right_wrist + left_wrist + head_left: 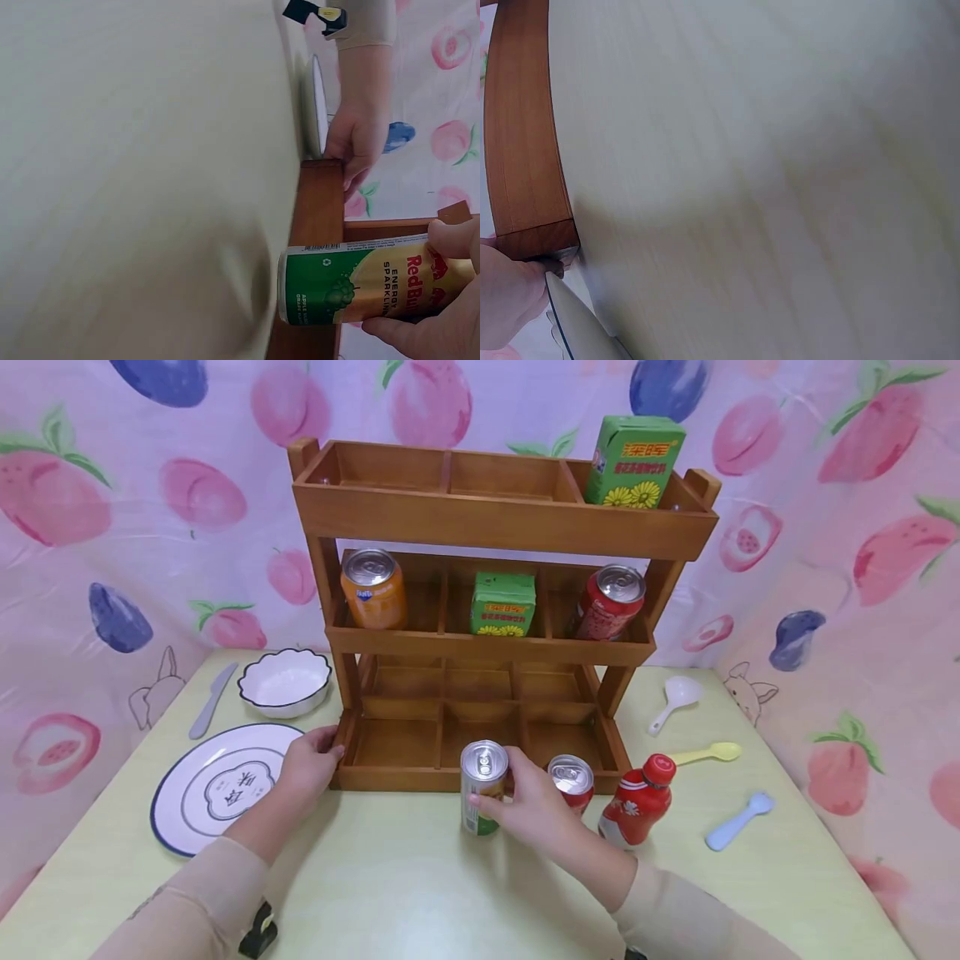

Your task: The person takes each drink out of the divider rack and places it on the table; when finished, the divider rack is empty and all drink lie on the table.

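My right hand (536, 802) grips a gold, green and silver Red Bull can (482, 785), upright just in front of the rack's lowest tier. In the right wrist view, thumb and fingers pinch the can (360, 285) from both sides, its green base close over the table. My left hand (309, 764) holds the lower left front corner of the brown wooden rack (480, 779). That hand (510, 296) shows at the corner in the left wrist view, its fingertips partly hidden. A red can (572, 779) stands behind my right hand, partly covered by it.
A red bottle (636, 806) stands right of the red can. On the rack are an orange Fanta can (375, 593), green drink cartons (504, 604) and a Coke can (609, 602). A plate (180, 793) and bowl (285, 683) lie left; spoons (681, 693) and a blue fork (738, 822) right.
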Demonstrator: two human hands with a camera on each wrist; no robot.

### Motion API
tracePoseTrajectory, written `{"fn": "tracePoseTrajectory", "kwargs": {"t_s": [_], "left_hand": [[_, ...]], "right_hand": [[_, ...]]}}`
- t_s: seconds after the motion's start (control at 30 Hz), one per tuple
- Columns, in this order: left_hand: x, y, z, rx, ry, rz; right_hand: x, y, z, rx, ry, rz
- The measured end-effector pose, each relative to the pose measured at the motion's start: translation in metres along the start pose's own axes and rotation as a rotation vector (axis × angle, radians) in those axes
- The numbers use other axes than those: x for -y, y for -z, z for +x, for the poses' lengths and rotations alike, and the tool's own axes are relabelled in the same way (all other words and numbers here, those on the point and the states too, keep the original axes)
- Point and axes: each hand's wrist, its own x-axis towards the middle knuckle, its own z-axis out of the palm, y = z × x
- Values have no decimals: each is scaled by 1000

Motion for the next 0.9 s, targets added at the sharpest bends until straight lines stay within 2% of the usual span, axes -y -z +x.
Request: {"fn": "tracePoseTrajectory", "kwargs": {"t_s": [0.3, 0.57, 0.73, 0.8, 0.9], "left_hand": [[-1, 0, -2, 1, -8, 6], [-1, 0, -2, 7, -1, 2], [-2, 0, -2, 18, 4, -9], [-2, 0, -1, 21, 10, -16], [-2, 0, -1, 22, 21, -20]], "right_hand": [[-15, -7, 0, -24, 10, -7], [-12, -2, -7, -56, 14, 33], [14, 26, -24, -88, 129, 73], [28, 45, -30, -109, 195, 105], [46, 83, -32, -185, 270, 124]]}}
